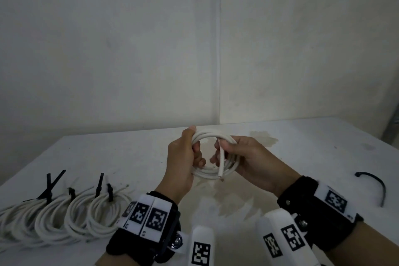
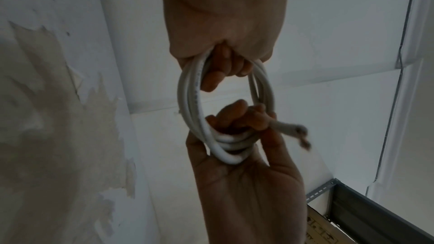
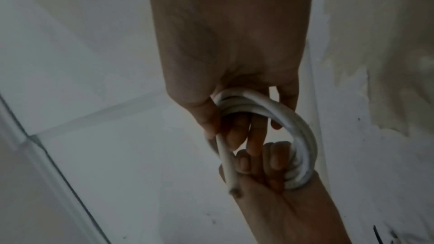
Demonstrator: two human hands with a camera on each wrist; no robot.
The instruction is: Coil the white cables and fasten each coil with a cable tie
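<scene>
A white cable coil (image 1: 207, 174) hangs in the air above the table between both hands. My left hand (image 1: 183, 157) grips the coil's left side, fingers curled through the loop. My right hand (image 1: 248, 157) grips the right side and pins the cable's free end (image 1: 222, 164) under the thumb; that end points down across the loop. In the left wrist view the left hand (image 2: 225, 66) holds the coil (image 2: 187, 99) from above and the right hand (image 2: 246, 183) from below. In the right wrist view the right hand (image 3: 234, 129) clasps the coil (image 3: 303, 133) opposite the left hand (image 3: 277, 201).
A loose black cable tie (image 1: 383, 185) lies curved on the white table (image 1: 302, 157) at the right. Several coils fastened with black ties (image 1: 75, 216) lie in a row at the front left. Walls close off the back of the table.
</scene>
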